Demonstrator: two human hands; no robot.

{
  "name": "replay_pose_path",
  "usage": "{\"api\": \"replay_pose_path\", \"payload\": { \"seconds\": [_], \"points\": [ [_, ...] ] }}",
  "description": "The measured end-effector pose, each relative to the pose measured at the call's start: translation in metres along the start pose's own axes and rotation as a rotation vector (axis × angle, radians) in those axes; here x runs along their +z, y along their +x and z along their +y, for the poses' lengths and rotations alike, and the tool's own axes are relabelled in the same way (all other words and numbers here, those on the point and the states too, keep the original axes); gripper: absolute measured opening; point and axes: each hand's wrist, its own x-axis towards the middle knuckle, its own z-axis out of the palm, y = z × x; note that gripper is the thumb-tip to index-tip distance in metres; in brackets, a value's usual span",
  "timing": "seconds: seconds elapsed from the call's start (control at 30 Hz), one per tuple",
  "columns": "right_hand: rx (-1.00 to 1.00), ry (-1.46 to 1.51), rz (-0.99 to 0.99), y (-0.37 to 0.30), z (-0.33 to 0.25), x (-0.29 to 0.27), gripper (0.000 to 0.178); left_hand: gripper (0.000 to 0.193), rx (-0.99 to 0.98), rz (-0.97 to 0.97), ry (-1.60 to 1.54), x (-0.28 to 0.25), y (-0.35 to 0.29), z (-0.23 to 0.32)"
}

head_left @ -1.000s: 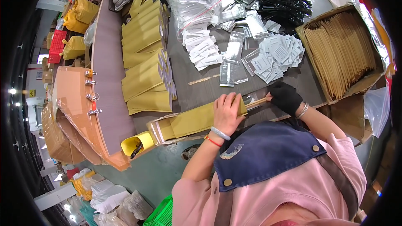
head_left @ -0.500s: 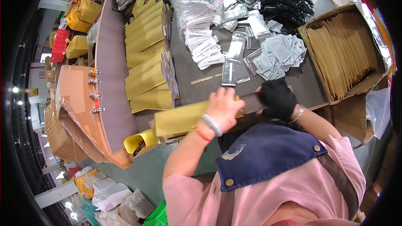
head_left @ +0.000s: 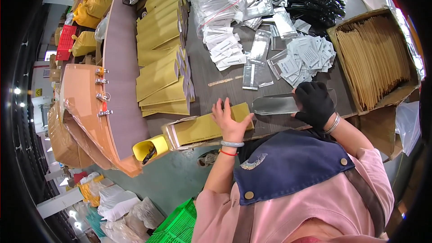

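Note:
My bare left hand (head_left: 230, 123) rests with fingers spread on a flat mustard-yellow paper envelope (head_left: 198, 129), which lies along the table's near edge. Its left end shows a pale strip. A black glove with bare fingertips covers my right hand (head_left: 315, 105). That hand is closed over a long, see-through plastic piece (head_left: 274, 104) with a rounded left end, which lies just right of the envelope. Part of this piece is hidden under the glove. Beyond both hands are flat clear packets (head_left: 259, 47) and a heap of small white printed sachets (head_left: 310, 58).
Stacked yellow envelopes (head_left: 162, 81) lie at left. Behind are a clear bag of white packets (head_left: 216, 0) and shiny black plastic items (head_left: 310, 0). A carton (head_left: 355, 101) of thin brown pieces stands right. A yellow holder (head_left: 150, 149) with a black-handled tool sits at the near left edge.
My left hand has gone from closed around the yellow envelope to spread on top of it. The envelope now lies flat. The see-through piece shows flat under my right hand, which moved slightly right.

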Motion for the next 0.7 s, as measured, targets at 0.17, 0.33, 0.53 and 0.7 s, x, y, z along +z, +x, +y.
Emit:
{"api": "replay_pose_path", "payload": {
  "seconds": [0.17, 0.33, 0.53, 0.7],
  "points": [
    [-0.051, 0.022, -0.101, 0.007, -0.002, 0.019, 0.061, 0.090, -0.031, -0.071, -0.071, -0.006, 0.001, -0.004],
    [-0.251, 0.133, -0.094, 0.042, -0.037, 0.065, 0.062, 0.083, 0.011, -0.108, -0.078, -0.007, 0.016, 0.005],
    [-0.099, 0.179, 0.075, 0.036, -0.007, 0.029, 0.051, 0.045, 0.427, 0.112, -0.096, -0.003, 0.122, 0.024],
    [0.091, 0.098, 0.368, -0.011, 0.050, 0.007, 0.044, 0.030, 0.491, 0.039, 0.107, 0.034, 0.171, -0.010]
  ]
}}
